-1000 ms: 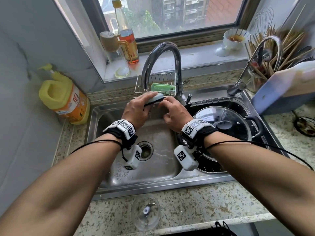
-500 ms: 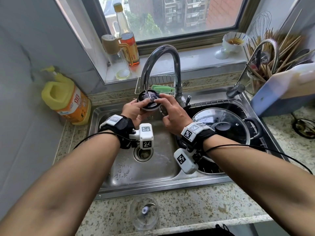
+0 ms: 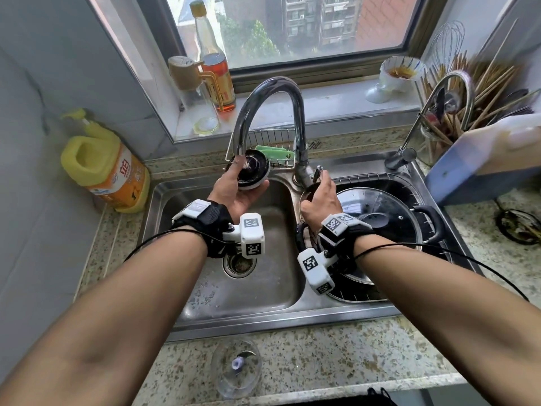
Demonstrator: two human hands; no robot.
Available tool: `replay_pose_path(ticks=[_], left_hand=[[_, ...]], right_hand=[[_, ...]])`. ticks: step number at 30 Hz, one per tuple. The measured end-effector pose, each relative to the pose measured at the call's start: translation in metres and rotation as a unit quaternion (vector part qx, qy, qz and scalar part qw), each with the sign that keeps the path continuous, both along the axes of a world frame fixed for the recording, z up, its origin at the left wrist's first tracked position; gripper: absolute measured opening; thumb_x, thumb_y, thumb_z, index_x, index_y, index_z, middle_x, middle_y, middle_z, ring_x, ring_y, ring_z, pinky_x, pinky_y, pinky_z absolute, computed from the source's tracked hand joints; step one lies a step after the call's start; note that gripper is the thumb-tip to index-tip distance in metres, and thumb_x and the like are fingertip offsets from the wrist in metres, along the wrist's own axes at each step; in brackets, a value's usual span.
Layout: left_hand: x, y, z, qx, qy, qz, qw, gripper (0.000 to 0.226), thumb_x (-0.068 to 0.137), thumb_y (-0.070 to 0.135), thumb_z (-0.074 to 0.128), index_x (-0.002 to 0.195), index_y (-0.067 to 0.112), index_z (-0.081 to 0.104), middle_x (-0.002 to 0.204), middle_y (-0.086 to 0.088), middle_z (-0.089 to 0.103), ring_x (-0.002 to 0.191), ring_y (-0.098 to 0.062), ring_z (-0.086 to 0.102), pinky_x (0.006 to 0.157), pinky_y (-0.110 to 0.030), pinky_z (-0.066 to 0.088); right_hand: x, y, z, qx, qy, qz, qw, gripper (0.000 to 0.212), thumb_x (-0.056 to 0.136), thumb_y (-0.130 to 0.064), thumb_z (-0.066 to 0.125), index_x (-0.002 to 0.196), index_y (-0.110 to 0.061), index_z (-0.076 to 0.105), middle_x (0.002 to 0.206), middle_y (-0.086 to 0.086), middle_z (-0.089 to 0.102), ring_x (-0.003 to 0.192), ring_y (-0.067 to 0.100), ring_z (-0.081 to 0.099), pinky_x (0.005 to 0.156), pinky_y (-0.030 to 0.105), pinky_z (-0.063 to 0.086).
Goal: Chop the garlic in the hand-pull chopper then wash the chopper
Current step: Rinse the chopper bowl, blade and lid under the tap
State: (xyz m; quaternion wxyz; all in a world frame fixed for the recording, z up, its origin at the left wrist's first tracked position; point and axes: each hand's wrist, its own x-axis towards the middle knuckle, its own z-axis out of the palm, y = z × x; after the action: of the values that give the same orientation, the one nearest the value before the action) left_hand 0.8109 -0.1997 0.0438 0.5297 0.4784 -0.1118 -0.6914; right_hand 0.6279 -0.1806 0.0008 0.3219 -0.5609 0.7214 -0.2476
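Head view shows our left hand [image 3: 234,191] cupping the chopper lid [image 3: 252,169] underside up, right under the tap [image 3: 270,112] spout and over the left sink [image 3: 175,259] — fingers curled round its rim, thumb along the far edge. Its dark inside faces us; we cannot tell whether water is running. The clear chopper bowl [image 3: 236,367], blade [image 3: 238,360] inside, stands on the counter [image 3: 336,356] just in front of the sink, near our body.

Our right hand [image 3: 320,200] is at the tap lever [image 3: 317,172], fingers bent near it, holding nothing else; whether they grip the lever is hidden by the back of the hand. Just beside it, the right basin holds a pot under a glass lid [image 3: 377,212]. Behind the tap a wire rack [image 3: 263,142] carries a green brush [image 3: 273,152]. A yellow detergent jug [image 3: 102,168] stands at the left on the counter, two bottles [image 3: 213,63] on the sill, a white cup [image 3: 401,73] further right, a holder of chopsticks [image 3: 474,92] and a whisk at far right. The tap's arch crosses in front of the rack and partly covers the lid's far edge.

Half a second ago both hands were on the lid — now the right has let go and moved to the lever, while the left alone has the lid, raised a little closer to the spout.
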Motion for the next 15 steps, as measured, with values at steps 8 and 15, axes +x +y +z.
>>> replay_pose_path(ticks=[8, 15], left_hand=[[-0.001, -0.006, -0.002, -0.001, -0.018, -0.019, 1.000, 0.043, 0.104, 0.025, 0.050, 0.137, -0.002, 0.050, 0.129, -0.025, 0.061, 0.103, -0.035, 0.065, 0.079, -0.044, 0.062], [0.009, 0.005, -0.004, -0.016, -0.122, -0.038, 0.992, 0.030, 0.105, 0.013, 0.046, 0.134, 0.005, 0.049, 0.130, -0.024, 0.059, 0.103, -0.043, 0.065, 0.078, -0.055, 0.060]], right_hand=[[0.005, -0.003, 0.001, 0.026, 0.022, 0.061, 0.998, 0.070, 0.086, -0.008, 0.060, 0.143, 0.014, 0.027, 0.164, 0.010, -0.005, 0.144, 0.031, 0.029, 0.111, 0.035, 0.030], [0.012, -0.009, -0.002, 0.008, 0.000, 0.068, 0.998, 0.104, 0.082, -0.005, 0.056, 0.151, -0.008, -0.021, 0.162, 0.009, -0.022, 0.151, 0.022, 0.002, 0.118, 0.032, 0.021]])
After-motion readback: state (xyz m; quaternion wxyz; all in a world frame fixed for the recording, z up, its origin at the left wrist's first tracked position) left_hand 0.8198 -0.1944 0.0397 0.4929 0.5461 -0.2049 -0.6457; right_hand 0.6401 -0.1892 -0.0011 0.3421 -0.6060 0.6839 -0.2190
